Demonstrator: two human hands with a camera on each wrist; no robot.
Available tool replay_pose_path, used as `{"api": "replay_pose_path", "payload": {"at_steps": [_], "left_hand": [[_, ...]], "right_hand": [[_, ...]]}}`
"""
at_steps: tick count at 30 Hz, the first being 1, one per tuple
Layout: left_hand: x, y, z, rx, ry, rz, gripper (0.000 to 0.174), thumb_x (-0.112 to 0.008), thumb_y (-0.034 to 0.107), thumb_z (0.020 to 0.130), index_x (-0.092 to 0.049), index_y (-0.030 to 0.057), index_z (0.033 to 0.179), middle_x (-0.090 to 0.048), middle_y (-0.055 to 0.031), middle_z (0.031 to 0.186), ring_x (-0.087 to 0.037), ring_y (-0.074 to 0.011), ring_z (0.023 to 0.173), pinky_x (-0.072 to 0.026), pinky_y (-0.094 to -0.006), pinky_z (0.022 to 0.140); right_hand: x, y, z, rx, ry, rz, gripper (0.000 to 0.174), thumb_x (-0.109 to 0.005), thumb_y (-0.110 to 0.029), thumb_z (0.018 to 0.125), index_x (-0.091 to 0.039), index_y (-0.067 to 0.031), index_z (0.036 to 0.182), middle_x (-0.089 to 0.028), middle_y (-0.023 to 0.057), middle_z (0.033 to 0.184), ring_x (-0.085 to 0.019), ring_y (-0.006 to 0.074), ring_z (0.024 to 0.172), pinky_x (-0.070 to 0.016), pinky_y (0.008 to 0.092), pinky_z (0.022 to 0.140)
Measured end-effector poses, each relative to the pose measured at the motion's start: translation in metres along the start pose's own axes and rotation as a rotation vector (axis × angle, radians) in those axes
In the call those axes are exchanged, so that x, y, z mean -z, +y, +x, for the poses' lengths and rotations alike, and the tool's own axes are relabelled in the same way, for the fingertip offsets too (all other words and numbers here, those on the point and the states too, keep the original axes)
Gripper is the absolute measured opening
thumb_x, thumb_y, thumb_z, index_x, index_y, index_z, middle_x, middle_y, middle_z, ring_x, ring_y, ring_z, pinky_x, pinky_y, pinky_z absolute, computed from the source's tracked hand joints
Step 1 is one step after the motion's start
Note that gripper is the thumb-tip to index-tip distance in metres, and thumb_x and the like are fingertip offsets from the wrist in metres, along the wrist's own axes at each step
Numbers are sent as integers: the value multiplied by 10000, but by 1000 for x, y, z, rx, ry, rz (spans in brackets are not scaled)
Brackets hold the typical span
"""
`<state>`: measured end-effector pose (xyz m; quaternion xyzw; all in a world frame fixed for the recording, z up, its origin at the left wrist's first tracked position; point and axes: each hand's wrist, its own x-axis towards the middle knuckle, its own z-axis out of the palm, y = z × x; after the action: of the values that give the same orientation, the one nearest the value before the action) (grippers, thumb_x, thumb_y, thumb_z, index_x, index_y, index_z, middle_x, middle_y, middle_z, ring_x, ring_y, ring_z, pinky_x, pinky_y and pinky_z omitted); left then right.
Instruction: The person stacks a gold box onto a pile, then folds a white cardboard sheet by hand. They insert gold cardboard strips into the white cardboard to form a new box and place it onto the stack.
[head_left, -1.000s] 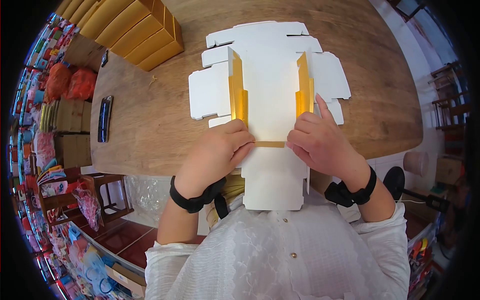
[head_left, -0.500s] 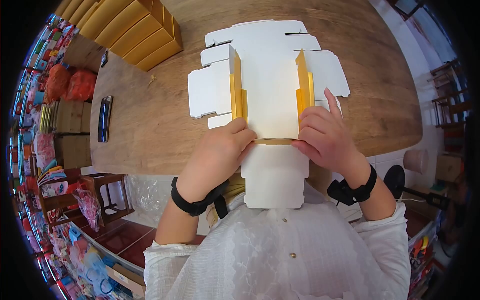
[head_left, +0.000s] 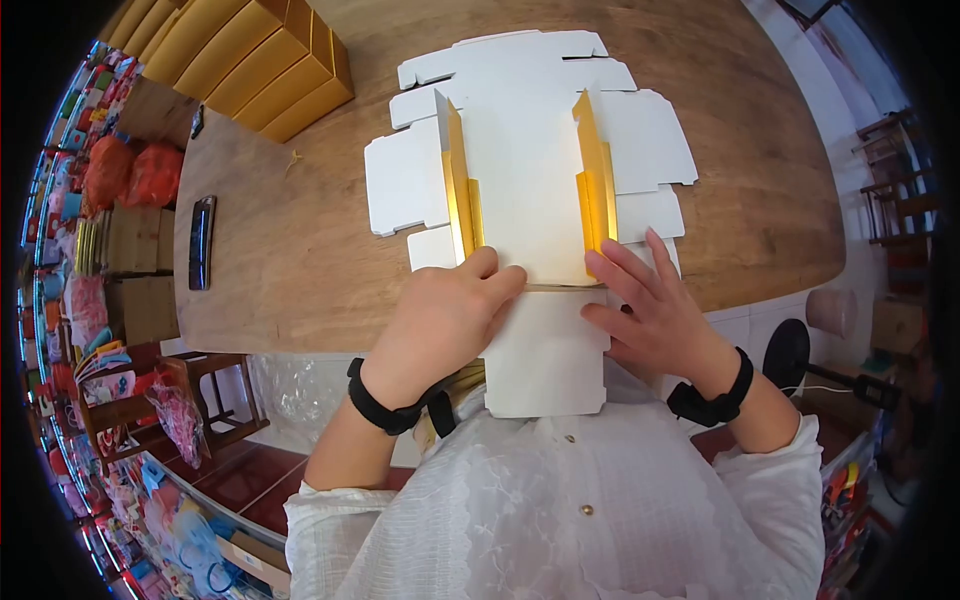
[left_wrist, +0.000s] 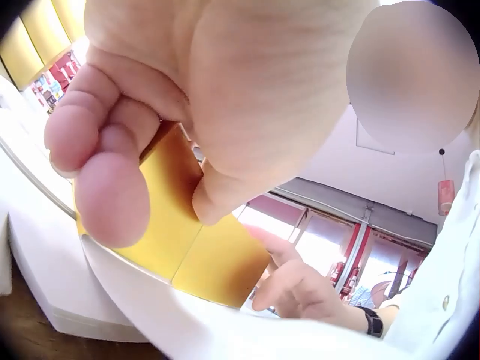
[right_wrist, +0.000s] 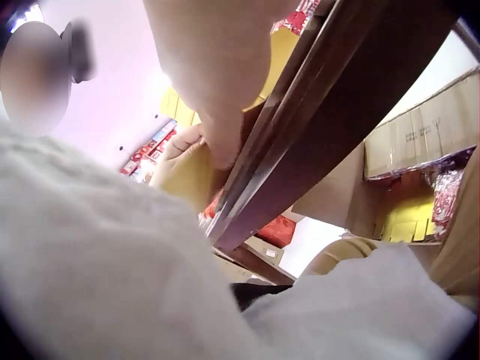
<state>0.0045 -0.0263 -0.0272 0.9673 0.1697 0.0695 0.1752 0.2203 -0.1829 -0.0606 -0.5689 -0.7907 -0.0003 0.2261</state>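
Observation:
A flat-cut cardboard box (head_left: 525, 170), white inside and gold outside, lies partly folded at the table's near edge. Its left side wall (head_left: 459, 200) and right side wall (head_left: 596, 190) stand up, while the near flap (head_left: 547, 350) hangs toward the person. My left hand (head_left: 445, 315) pinches the near left corner at the fold; in the left wrist view its curled fingers grip the gold card (left_wrist: 180, 225). The right hand (head_left: 655, 310) has its fingers spread, fingertips at the near end of the right wall and thumb over the near flap's edge.
More white box blanks (head_left: 650, 140) lie under the box on the wooden table (head_left: 310, 240). Gold boxes (head_left: 260, 70) are stacked at the far left, and a phone (head_left: 202, 243) lies near the left edge. A wooden chair (head_left: 215, 400) stands at left.
The near fold has flattened, and its raised gold strip is now a thin line. My right hand has loosened from the fold and spread its fingers; the left keeps its pinch.

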Motion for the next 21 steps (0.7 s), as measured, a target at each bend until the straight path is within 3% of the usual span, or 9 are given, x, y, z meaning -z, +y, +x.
{"api": "replay_pose_path", "payload": {"at_steps": [6,10,12,14,16,17,18,20,21], "left_hand": [[19,2,2,107,-193,-116,160,-620,95,893,-666,72,1045,-597,-111,877,-625,-311,672,-514,-390,623],[34,-33,-7,-141,-117,-603,397,-586,11,868,-595,-12,1264,-625,-126,1083,-624,-190,825,-504,-295,712],[42,-33,-15,114,-227,-927,437,-582,-25,878,-550,-3,1313,-620,-100,1107,-603,-112,836,-490,-260,697],[33,-24,-9,156,-214,-920,535,-616,-14,895,-461,33,1404,-610,-89,1085,-574,-76,777,-470,-238,658],[33,-5,1,583,-94,-731,602,-687,92,872,-437,73,1419,-596,-90,918,-540,-160,695,-455,-261,632],[28,-4,1,587,-50,-672,693,-732,157,872,-367,66,1454,-604,-108,955,-585,-177,807,-473,-289,611],[23,0,1,586,-53,-671,693,-732,157,872,-367,66,1454,-604,-108,955,-585,-177,807,-473,-289,611],[12,6,-1,316,459,-366,669,-751,192,859,-418,42,1419,-610,-149,1032,-599,-244,975,-502,-355,682],[12,0,-6,147,470,-94,619,-775,220,815,-512,30,1342,-613,-143,1117,-569,-293,1093,-493,-411,806]], "right_hand": [[-3,5,14,-34,150,261,276,-728,-28,734,-514,-135,872,-623,13,1005,-613,218,1061,-312,603,1108],[-2,2,20,-190,179,440,308,-699,-4,788,-492,-123,981,-620,5,864,-639,204,890,-237,614,1148],[-3,4,22,-174,195,450,330,-675,0,815,-498,-109,1071,-600,1,806,-633,200,843,-215,617,1158],[-4,3,24,-147,206,462,364,-651,3,843,-503,-94,1161,-580,-3,748,-627,196,796,-194,620,1168],[-4,2,28,-270,234,529,476,-611,-13,886,-466,-51,1337,-552,-5,683,-612,183,725,-175,619,1177],[-4,1,30,-270,236,528,476,-611,-13,886,-466,-51,1337,-552,-5,683,-612,183,725,-175,619,1177],[-4,-1,32,-282,230,495,510,-592,-17,903,-431,-37,1387,-552,-5,671,-603,174,699,-169,616,1180],[-3,-2,32,-297,224,460,546,-573,-22,919,-396,-22,1436,-552,-6,659,-594,164,672,-163,612,1182],[-2,-2,32,-320,193,453,522,-582,-24,907,-433,-36,1408,-574,1,716,-617,178,757,-163,616,1180]]}}
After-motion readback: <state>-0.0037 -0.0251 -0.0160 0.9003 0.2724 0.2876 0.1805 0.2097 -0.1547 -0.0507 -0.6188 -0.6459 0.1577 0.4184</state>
